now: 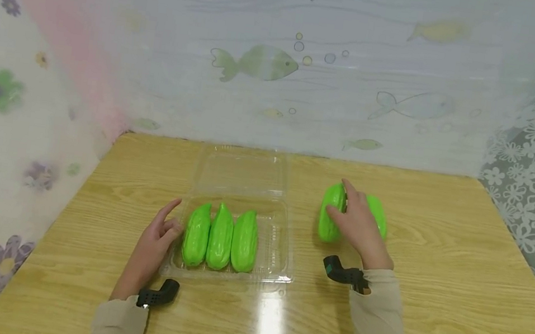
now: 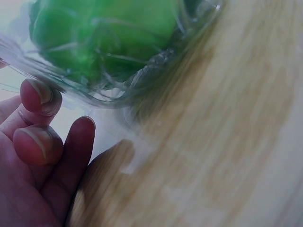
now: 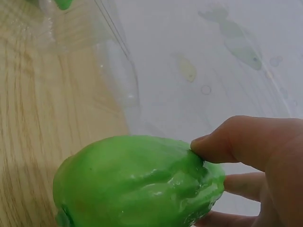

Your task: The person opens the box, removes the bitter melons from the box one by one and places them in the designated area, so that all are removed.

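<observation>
At the left of the head view, my left hand (image 1: pixel 156 240) is beside the left edge of a clear plastic clamshell box (image 1: pixel 260 276), fingers loosely bent. Its fingertips (image 2: pixel 38 97) lie at the box rim; whether they press on it I cannot tell. Three green ridged gourds (image 1: pixel 220 240) lie side by side in the box, pointed ends away from me. To the right of the box, my right hand (image 1: pixel 358 224) pinches another green gourd (image 3: pixel 132 182) between thumb and fingers near its narrow end. Partly behind this hand is one more green gourd (image 1: pixel 377 212).
The box's clear lid (image 1: pixel 243 172) is folded back on the wooden table (image 1: pixel 432 301). Within the box, a bare strip shows right of the gourds. A fish-patterned wall (image 1: pixel 256 98) stands along the table's far edge.
</observation>
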`<state>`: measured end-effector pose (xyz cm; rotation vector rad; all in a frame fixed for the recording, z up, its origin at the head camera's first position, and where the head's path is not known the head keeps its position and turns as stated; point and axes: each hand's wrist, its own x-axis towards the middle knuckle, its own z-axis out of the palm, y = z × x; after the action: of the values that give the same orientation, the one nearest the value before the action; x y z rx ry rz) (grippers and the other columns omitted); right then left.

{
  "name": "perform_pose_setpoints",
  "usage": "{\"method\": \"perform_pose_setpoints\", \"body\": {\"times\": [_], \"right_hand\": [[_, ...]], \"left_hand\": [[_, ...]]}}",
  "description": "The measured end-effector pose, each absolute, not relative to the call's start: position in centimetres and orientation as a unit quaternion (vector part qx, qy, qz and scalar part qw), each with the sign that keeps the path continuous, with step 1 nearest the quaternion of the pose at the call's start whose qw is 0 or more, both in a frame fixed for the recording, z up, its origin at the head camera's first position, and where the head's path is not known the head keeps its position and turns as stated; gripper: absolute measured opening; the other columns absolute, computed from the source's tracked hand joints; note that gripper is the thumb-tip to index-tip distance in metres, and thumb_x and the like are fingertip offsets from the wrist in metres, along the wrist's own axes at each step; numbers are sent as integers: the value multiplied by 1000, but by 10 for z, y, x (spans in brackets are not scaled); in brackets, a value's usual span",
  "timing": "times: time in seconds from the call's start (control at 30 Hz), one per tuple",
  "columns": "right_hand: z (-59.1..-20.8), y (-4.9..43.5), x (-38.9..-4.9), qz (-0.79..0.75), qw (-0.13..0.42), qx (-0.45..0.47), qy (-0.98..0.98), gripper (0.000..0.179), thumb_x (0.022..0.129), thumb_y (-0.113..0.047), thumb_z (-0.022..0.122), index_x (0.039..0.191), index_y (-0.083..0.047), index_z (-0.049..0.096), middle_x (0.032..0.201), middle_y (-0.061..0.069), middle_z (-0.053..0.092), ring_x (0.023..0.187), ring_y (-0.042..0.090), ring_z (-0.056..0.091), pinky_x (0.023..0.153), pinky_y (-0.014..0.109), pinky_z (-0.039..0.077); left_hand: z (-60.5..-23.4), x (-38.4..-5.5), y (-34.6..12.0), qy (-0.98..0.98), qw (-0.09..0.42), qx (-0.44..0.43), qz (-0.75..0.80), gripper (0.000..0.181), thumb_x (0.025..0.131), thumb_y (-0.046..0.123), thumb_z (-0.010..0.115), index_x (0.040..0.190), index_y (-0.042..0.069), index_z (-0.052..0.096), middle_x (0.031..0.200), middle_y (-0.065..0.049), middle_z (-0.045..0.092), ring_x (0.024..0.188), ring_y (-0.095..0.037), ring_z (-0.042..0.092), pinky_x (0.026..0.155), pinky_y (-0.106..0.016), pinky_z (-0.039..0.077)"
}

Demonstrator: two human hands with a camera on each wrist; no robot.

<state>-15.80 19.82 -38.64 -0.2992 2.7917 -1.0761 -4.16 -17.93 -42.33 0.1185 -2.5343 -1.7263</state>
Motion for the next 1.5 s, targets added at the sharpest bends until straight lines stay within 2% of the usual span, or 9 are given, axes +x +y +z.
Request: {"method": "perform_pose_setpoints", "body": {"times": [0.33, 0.6, 0.87, 1.13, 1.5], "right_hand": [[-392, 202, -162, -352, 74, -87, 929, 65, 90, -34, 44, 142, -6, 17, 132, 24, 32, 110, 35, 42, 86, 48, 36], [-396, 208, -164, -355, 52, -79, 930, 67, 89, -37, 48, 140, -2, 23, 130, 24, 37, 112, 36, 41, 87, 49, 37], [-393, 217, -163, -333, 27, -42, 942, 66, 88, -41, 48, 139, -5, 28, 122, 25, 39, 96, 34, 46, 70, 44, 41], [-393, 224, -161, -314, 24, -28, 949, 66, 88, -41, 50, 137, -2, 30, 122, 26, 40, 99, 36, 44, 73, 48, 40], [-391, 219, -158, -274, 20, -18, 961, 61, 87, -38, 53, 134, -2, 36, 116, 25, 43, 93, 36, 45, 63, 43, 42]], "left_hand": [[-431, -44, -183, -826, 47, 34, -560, 50, 94, 23, 46, 139, 30, 27, 88, -13, 53, 75, -14, 45, 68, -25, 36], [-432, -43, -182, -821, 48, 33, -567, 50, 93, 15, 45, 139, 29, 28, 87, -14, 52, 74, -13, 45, 67, -24, 36], [-429, -43, -182, -820, 46, 35, -569, 51, 94, 16, 45, 139, 31, 27, 88, -13, 53, 75, -13, 45, 69, -24, 36], [-433, -43, -184, -820, 36, 40, -570, 51, 94, 17, 45, 139, 28, 26, 88, -14, 52, 73, -13, 44, 67, -24, 36], [-431, -44, -183, -828, 41, 40, -558, 50, 94, 19, 45, 139, 31, 27, 89, -13, 53, 77, -14, 45, 70, -24, 36]]}}
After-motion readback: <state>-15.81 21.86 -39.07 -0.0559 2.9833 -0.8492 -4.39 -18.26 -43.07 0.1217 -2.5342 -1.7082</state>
